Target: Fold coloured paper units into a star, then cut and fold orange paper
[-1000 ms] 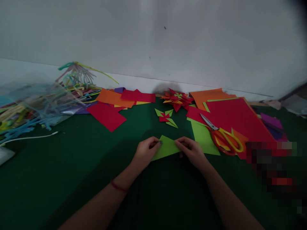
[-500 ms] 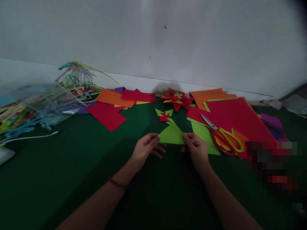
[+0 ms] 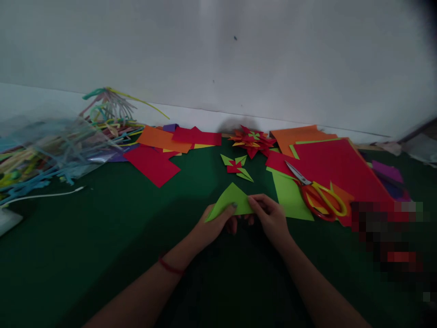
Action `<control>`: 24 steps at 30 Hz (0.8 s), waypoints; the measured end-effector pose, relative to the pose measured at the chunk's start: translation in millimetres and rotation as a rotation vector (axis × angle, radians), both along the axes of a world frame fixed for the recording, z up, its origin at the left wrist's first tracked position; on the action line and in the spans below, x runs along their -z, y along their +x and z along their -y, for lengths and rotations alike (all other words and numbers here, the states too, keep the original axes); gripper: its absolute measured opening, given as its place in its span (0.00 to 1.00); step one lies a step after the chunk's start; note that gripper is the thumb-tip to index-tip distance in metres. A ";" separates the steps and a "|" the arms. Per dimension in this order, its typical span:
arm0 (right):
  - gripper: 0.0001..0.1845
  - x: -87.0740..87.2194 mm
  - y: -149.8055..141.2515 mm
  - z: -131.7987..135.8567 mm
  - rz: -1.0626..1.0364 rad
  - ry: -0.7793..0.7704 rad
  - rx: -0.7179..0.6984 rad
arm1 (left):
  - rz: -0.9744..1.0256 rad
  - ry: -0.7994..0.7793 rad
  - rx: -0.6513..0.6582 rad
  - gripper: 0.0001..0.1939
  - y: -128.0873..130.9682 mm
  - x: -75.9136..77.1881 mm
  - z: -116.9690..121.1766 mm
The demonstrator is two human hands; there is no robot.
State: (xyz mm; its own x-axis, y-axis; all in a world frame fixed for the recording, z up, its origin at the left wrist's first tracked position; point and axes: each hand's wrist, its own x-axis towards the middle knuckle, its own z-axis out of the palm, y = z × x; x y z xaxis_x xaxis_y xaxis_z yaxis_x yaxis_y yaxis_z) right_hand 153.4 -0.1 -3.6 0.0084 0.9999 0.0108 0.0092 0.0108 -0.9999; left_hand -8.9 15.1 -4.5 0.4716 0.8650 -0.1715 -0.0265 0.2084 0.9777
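Observation:
A light green sheet of paper (image 3: 232,198), folded into a triangle with its peak pointing away from me, is held above the green table. My left hand (image 3: 218,222) grips its lower edge, the thumb lying on top near the middle. At the right corner my right hand (image 3: 269,214) pinches the paper between thumb and fingers. Just beyond lies a small red and green folded paper piece (image 3: 235,166) with pointed green tips. Behind that sits a layered red and orange paper flower (image 3: 252,140) with a green centre.
Scissors (image 3: 316,193) with red and yellow handles rest on coloured paper sheets (image 3: 337,164) at right. Red paper pieces (image 3: 152,166) lie at left, beside a clear plastic bag (image 3: 68,141) and several pipe cleaners. A white wall (image 3: 205,54) stands behind.
The folded green paper has shifted left and nearer to me, and my left thumb now lies further across it. My right hand has moved left with it. The small folded piece shows more fully.

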 end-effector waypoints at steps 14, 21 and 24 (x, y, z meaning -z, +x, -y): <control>0.12 0.6 1.4 0.1 0.068 -0.089 -0.106 | 0.029 0.002 -0.210 0.17 -0.2 3.1 -2.4; 0.17 3.4 13.8 -4.0 -0.056 -0.129 0.004 | -0.002 -0.032 -0.160 0.17 -2.7 -1.7 -2.4; 0.22 1.7 11.8 -3.9 -0.085 -0.129 -0.016 | -0.010 -0.021 -0.126 0.17 -2.1 1.8 -1.9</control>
